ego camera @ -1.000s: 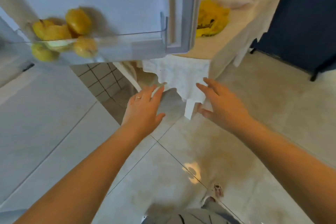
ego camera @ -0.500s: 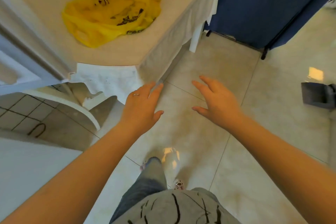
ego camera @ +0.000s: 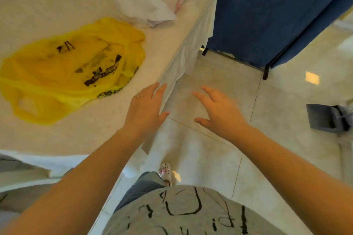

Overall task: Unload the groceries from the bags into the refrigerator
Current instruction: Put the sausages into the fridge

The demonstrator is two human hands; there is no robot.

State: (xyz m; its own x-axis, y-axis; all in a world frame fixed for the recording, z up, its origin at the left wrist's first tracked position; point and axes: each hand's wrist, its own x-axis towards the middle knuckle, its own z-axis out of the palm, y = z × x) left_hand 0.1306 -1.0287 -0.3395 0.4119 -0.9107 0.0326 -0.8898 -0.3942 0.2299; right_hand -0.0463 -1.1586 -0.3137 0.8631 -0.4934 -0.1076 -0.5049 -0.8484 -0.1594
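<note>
left hand [ego camera: 145,109] hovers over the tabletop [ego camera: 63,5] edge, fingers straight and holding nothing (a ring shows on one finger). right hand [ego camera: 219,112] hangs above the floor [ego camera: 286,101], fingers spread, also holding nothing. yellow bag [ego camera: 72,68] lies flat on the tabletop; white bag [ego camera: 149,0] sits beyond it.

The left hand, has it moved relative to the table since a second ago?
Yes. The left hand was out past the table's corner, over the floor; now it hovers over the table's right edge, near the yellow bag.
</note>
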